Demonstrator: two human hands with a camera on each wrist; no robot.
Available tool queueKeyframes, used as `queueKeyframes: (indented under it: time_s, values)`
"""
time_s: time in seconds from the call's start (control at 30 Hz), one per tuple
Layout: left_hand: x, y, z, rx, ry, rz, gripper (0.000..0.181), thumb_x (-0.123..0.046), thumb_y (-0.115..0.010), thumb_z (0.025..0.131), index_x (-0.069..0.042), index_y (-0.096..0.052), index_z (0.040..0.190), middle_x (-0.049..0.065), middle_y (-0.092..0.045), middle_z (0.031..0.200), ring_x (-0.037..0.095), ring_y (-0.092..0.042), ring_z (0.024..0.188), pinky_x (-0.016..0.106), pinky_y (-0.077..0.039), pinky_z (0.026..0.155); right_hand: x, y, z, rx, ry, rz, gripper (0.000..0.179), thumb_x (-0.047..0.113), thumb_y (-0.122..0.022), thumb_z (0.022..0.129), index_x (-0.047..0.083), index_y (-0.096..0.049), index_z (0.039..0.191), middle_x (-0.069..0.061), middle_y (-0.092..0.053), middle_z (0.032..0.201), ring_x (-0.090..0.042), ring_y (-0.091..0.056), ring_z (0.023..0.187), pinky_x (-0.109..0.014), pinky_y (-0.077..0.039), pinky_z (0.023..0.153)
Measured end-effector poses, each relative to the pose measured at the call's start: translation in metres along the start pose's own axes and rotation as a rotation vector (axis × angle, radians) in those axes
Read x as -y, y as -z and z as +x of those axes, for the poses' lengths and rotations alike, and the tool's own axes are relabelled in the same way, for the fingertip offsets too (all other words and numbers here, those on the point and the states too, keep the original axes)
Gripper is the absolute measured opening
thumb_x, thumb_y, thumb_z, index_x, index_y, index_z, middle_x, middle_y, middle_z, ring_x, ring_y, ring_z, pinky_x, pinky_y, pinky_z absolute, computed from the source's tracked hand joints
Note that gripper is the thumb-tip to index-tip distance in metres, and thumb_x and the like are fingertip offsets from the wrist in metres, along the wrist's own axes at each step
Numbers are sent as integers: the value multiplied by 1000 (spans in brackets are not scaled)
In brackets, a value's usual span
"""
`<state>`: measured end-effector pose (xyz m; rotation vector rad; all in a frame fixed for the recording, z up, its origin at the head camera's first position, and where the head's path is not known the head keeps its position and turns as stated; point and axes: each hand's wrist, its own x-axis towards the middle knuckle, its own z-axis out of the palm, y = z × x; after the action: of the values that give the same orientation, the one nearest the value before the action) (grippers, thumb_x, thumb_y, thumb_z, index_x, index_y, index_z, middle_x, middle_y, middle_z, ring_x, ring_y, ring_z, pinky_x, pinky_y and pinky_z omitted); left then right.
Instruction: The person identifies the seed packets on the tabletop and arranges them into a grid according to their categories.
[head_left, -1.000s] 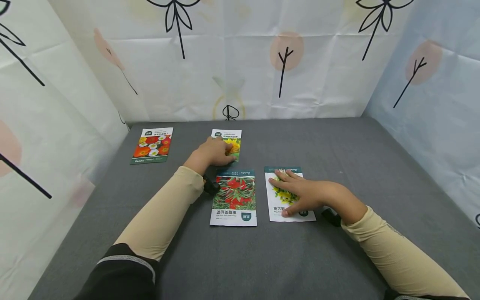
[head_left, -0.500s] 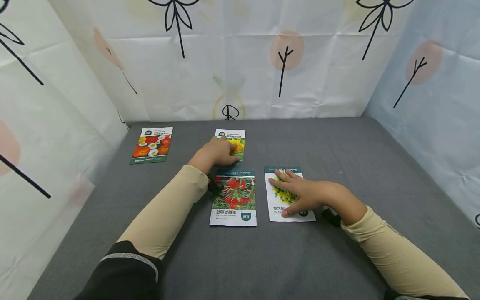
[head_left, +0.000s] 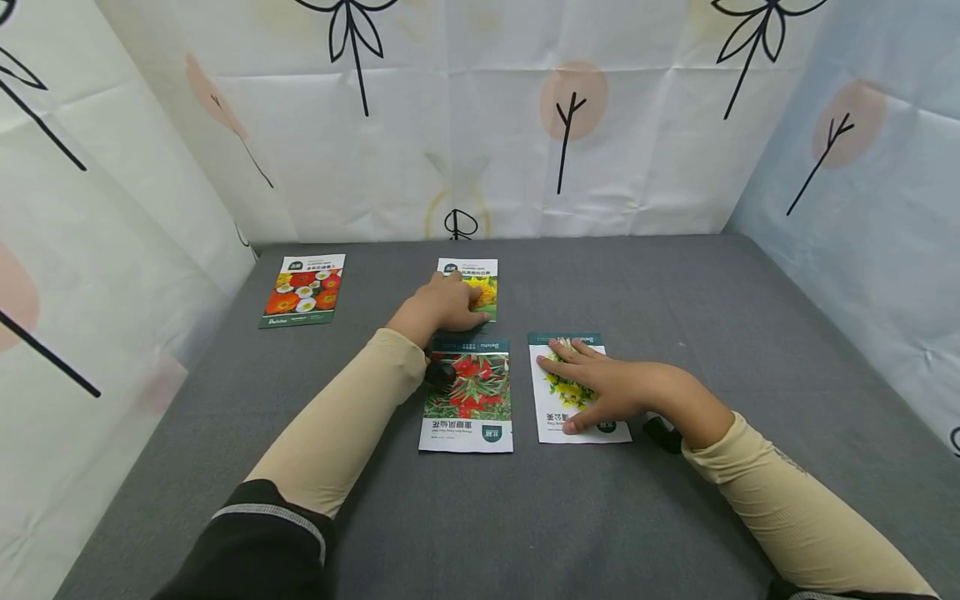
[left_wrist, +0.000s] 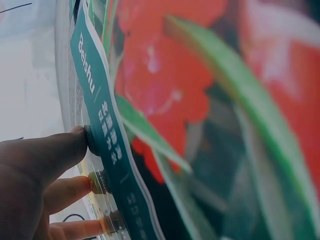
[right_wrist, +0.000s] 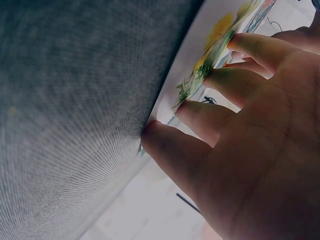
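Head view showed the sunflower seed packet (head_left: pixel 474 287) lying flat at the middle back of the grey desk (head_left: pixel 675 292), with the left hand (head_left: pixel 438 307) resting on its near left part, fingers laid fairly straight across it and the thumb along its near edge, not curled round it. Just in front of that packet, close to its near edge, lay the red-flower seed packet (head_left: pixel 468 393); the left forearm in its beige sleeve (head_left: pixel 337 425) crossed that packet's left side. The left wrist view was filled by the red-flower seed packet's print at very close range, with three fingertips (left_wrist: pixel 60 150) at the left of the frame against a packet edge; which packet they touched there I could not tell.

Beside the red-flower one, a small gap apart, lay the yellow-flower seed packet (head_left: pixel 551 412). The right hand (head_left: pixel 600 385) lay flat on it, fingers spread and straight, pressing it down; the right wrist view showed those fingers (right_wrist: pixel 220 82) splayed on the print beside the grey cloth.

Well apart, at the far left corner, lay the orange-and-white flower packet (head_left: pixel 303 292), untouched, near the patterned backdrop (head_left: pixel 480 125).
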<state>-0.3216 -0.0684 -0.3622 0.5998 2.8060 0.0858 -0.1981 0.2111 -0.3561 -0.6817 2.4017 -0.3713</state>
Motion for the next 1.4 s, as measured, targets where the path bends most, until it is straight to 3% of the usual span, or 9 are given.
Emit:
queueKeyframes:
  time_s: [0.23,0.97,1.4]
  values:
    - [-7,1,2,5,-13,7,66,-56,-54,107,-23,-46,163,20,-32,171,52,-27,156,67,-38,121,1,1,0,-7,10,2,101,52,-78,94,24,-20,172,-10,2,181,-44,8,166,-76,-11,126]
    - [-28,-2,15,-5,-1,22,62,-58,-54,106,-25,-52,159,17,-36,169,49,-33,154,67,-42,117,-1,1,1,8,-2,14,101,51,-78,94,24,-20,172,-9,3,181,-43,9,166,-75,-10,127]
    - [-38,-1,19,-2,1,41,64,-59,-51,107,-26,-48,162,18,-33,170,48,-30,156,65,-42,118,-2,3,0,0,14,11,101,52,-78,94,24,-20,172,-10,3,181,-44,10,165,-75,-10,127]
